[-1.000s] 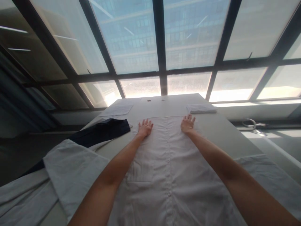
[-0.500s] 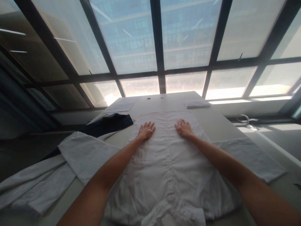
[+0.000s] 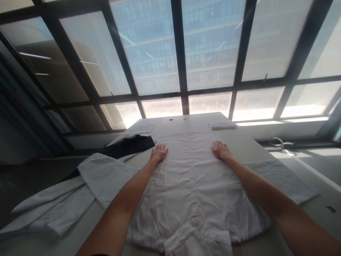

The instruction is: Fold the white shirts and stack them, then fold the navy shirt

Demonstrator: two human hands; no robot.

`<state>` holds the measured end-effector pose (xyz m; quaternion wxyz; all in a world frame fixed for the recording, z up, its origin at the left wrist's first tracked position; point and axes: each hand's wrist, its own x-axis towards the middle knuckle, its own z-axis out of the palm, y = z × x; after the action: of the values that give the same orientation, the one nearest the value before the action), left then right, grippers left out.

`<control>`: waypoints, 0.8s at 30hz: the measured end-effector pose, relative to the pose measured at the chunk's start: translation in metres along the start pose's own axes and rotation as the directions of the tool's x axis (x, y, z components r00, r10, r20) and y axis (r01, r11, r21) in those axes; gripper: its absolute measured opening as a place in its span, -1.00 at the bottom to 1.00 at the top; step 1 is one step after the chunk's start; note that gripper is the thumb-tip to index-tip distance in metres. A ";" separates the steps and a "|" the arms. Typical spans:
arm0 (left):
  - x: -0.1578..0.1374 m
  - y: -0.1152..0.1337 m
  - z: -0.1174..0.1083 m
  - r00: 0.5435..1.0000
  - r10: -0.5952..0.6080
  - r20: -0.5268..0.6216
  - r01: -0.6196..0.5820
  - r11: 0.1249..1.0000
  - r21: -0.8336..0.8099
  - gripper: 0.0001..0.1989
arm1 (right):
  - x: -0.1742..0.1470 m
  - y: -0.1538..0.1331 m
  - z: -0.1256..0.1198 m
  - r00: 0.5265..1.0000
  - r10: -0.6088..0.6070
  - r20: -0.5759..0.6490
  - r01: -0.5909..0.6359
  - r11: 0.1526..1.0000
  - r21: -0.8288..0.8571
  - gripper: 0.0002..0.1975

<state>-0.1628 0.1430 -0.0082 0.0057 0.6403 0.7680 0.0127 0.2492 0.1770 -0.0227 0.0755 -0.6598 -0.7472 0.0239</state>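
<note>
A white button-front shirt (image 3: 181, 170) lies spread on the white table, its collar (image 3: 197, 240) nearest me and its hem at the far end. One sleeve (image 3: 282, 179) stretches out to the right, another (image 3: 106, 172) to the left. My left hand (image 3: 160, 153) rests flat on the shirt's left edge near the hem, fingers stretched out. Across from it, my right hand (image 3: 220, 149) lies palm down at the right edge, its fingers also extended. Neither hand grips the cloth. Wrinkles run along the button placket in the middle.
Dark folded clothing (image 3: 130, 145) lies on the left of the table (image 3: 176, 125). Folded white cloths (image 3: 222, 125) sit near the far corners. A small dark object (image 3: 330, 209) is at right. White hangers or loops (image 3: 281, 145) are beyond the right edge; large windows stand behind.
Both hands have slid outward across the shirt, away from each other, to its left and right edges. The head view has tilted up slightly.
</note>
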 end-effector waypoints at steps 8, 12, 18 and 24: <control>0.005 -0.004 0.004 1.000 0.024 -0.006 -0.024 1.000 0.006 -0.34 | 0.007 0.002 0.003 1.000 0.000 0.001 0.000 1.000 0.006 -0.39; 0.008 -0.007 0.005 1.000 0.027 -0.008 -0.027 1.000 0.008 -0.32 | 0.011 0.001 0.005 1.000 0.002 0.011 -0.002 1.000 0.005 -0.38; 0.014 -0.021 -0.002 1.000 0.027 -0.012 -0.027 1.000 0.008 -0.32 | 0.016 -0.011 0.007 1.000 0.001 0.004 -0.001 1.000 0.003 -0.36; 0.020 -0.031 -0.004 1.000 -0.008 -0.020 0.008 1.000 0.021 -0.33 | 0.019 -0.015 0.008 1.000 -0.004 0.001 0.004 1.000 0.015 -0.37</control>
<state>-0.1967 0.1566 -0.0050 -0.0083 0.6372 0.7706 0.0109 0.2315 0.1939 -0.0271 0.0803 -0.6577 -0.7484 0.0298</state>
